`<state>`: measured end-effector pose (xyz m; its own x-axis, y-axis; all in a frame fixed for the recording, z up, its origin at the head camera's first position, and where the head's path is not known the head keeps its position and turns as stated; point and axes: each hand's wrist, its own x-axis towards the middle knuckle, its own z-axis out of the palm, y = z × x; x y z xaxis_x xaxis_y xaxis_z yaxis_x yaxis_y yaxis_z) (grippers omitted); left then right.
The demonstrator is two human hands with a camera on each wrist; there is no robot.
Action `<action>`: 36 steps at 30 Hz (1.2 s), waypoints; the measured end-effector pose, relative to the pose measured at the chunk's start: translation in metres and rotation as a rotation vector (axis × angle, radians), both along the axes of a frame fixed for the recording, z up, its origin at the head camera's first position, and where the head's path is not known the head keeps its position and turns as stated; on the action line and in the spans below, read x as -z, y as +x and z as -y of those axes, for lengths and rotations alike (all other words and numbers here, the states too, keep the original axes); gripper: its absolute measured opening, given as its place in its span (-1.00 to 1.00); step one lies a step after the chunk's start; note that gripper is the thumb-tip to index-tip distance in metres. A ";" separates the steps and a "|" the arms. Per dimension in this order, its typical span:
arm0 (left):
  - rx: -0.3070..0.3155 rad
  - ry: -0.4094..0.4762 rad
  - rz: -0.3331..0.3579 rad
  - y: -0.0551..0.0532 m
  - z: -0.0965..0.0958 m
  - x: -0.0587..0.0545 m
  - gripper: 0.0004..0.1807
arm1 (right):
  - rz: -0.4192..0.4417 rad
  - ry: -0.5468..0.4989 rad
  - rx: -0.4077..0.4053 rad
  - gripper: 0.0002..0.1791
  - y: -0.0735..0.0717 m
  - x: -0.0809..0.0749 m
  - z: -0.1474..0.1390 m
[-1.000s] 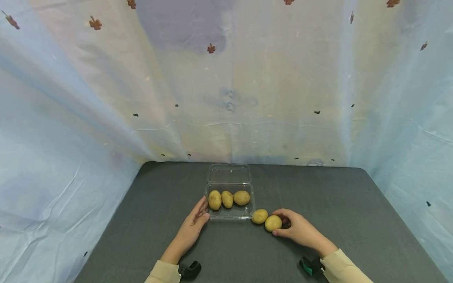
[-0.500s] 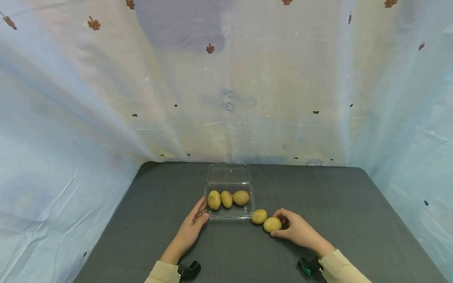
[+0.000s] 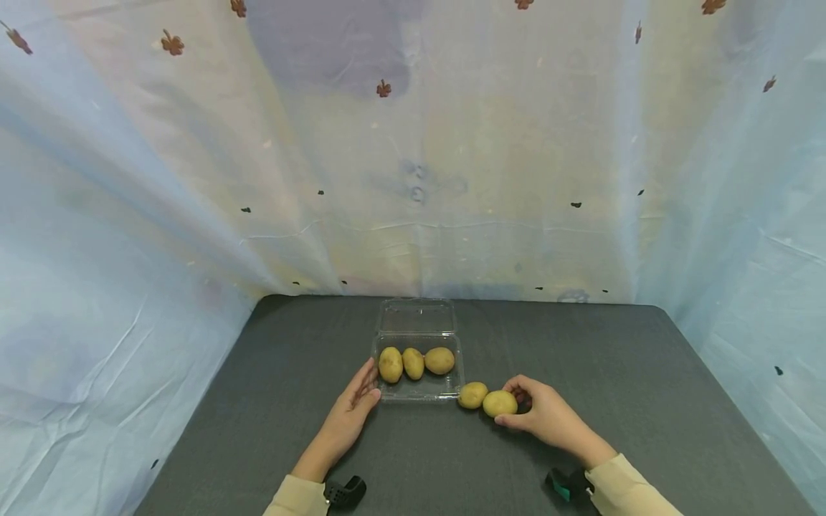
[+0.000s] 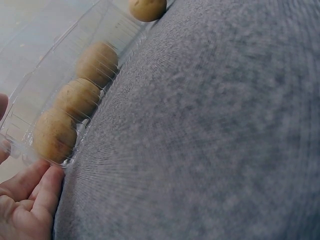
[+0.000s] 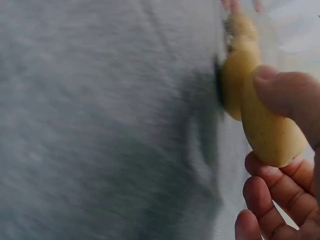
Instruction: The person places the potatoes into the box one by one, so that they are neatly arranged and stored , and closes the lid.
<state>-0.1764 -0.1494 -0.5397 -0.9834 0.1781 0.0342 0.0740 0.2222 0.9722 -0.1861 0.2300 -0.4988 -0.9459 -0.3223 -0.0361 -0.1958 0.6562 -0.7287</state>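
My right hand (image 3: pixel 545 416) pinches a yellow potato (image 3: pixel 500 403) between thumb and fingers. In the right wrist view the thumb presses one side of that potato (image 5: pixel 272 130), with fingertips under its lower end. Just left of it a second potato (image 3: pixel 473 395) lies by the front right corner of a clear plastic clamshell box (image 3: pixel 426 390). Three more potatoes (image 3: pixel 414 364) sit in a row inside the box, whose lid (image 3: pixel 418 315) is folded back. My left hand (image 3: pixel 348 419) rests against the box's left side, fingers fairly straight; in the left wrist view its fingertips touch the plastic.
Dark grey cloth covers the table (image 3: pixel 290 358). A pale patterned curtain (image 3: pixel 452 179) hangs behind the table and at both sides. Black bands (image 3: pixel 345 493) sit on both wrists, by the light sleeves.
The right hand first shifted slightly left with the potato, then moved a little up and right, the potato turning in its grip. The left hand, the box and the other potatoes stayed put.
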 end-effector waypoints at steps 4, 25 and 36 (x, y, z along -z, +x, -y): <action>-0.002 -0.008 -0.005 0.000 0.000 0.001 -0.37 | -0.040 0.001 0.043 -0.49 -0.003 -0.009 0.000; -0.001 -0.005 -0.004 0.002 0.001 0.001 -0.37 | -0.178 -0.170 0.060 -0.49 -0.018 -0.037 0.086; -0.006 -0.005 -0.031 0.001 0.001 0.002 -0.37 | -0.153 -0.164 0.006 -0.47 -0.022 -0.029 0.133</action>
